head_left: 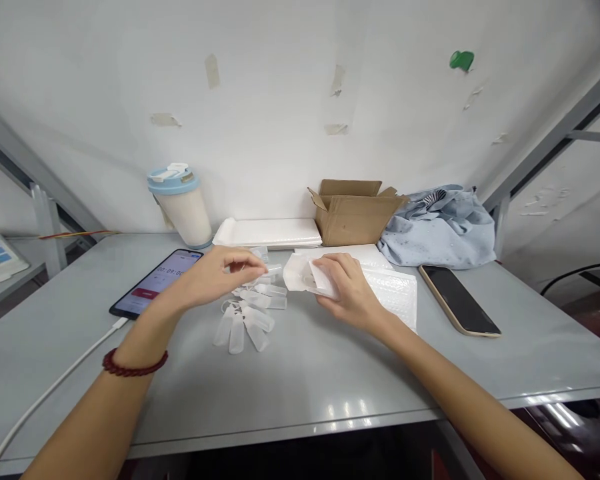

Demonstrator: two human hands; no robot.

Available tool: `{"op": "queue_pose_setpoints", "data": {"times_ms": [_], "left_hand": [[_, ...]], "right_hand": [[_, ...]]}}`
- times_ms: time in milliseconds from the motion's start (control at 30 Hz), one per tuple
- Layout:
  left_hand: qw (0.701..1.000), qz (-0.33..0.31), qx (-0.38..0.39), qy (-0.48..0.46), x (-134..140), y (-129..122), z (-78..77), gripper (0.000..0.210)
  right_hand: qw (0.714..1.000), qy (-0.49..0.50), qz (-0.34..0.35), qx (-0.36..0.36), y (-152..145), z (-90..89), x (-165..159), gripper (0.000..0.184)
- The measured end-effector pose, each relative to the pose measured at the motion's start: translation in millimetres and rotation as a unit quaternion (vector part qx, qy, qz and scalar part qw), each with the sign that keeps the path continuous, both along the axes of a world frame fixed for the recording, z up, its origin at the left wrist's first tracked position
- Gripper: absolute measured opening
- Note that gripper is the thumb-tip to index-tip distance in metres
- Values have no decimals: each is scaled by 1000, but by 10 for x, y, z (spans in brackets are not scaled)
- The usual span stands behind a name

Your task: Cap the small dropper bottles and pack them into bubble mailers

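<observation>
My left hand (215, 273) is closed in a pinch, its fingertips at a small translucent plastic piece (274, 270); whether they grip it I cannot tell. Below and beside the fingers, several similar frosted, tab-shaped plastic pieces (237, 333) lie fanned in clusters on the table. My right hand (347, 290) is closed around a white padded envelope (295, 272), whose mouth gapes toward my left hand. Under and behind the right wrist lie more white bubble envelopes (395, 293), flat on the table.
A phone with a lit timer (155, 283) and charging cable (55, 383) lies left; a dark phone (457, 300) lies right. Along the wall stand a blue-lidded cup (185, 210), stacked white envelopes (270, 232), an opened cardboard box (355, 217) and bunched blue cloth (440, 230).
</observation>
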State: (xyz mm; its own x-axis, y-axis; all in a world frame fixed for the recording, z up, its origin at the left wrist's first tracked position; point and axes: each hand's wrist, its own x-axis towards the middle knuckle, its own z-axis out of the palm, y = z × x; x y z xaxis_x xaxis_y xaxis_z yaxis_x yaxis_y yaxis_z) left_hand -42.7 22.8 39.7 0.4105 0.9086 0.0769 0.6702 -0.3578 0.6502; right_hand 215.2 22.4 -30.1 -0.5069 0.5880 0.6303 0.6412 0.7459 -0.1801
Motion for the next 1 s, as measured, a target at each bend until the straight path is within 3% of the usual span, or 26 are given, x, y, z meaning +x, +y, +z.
{"op": "queue_pose_setpoints", "data": {"times_ms": [100,167,333,467,633,767,867,1000], "left_hand": [[984,-80,-148,59,-71,-31,45,26],[971,-111,-189,93,-25,-79,8,30],[965,-102,-125,206,145,-185,-159,32],[965,-100,-76,229,169,-196,-184,24],[988,-78,-62,119,77,-173,-8,19],[998,24,-8,-52,-52,-157,122,23],[989,59,14,-138,-73,-138,119,26],[990,38,4,-133,73,-114,-5,29]], "right_hand": [[1000,-5,-10,-9,28,-11,27,51],[1000,-7,-13,-11,37,-18,32,51],[1000,-10,-17,-20,30,-24,19,51],[1000,-12,-10,-19,18,-28,9,51],[999,-16,-17,-23,18,-28,12,51],[999,-25,-18,-38,18,-19,7,52],[999,-18,-13,-41,2,-6,-4,52],[999,2,-1,-36,-30,13,-20,52]]}}
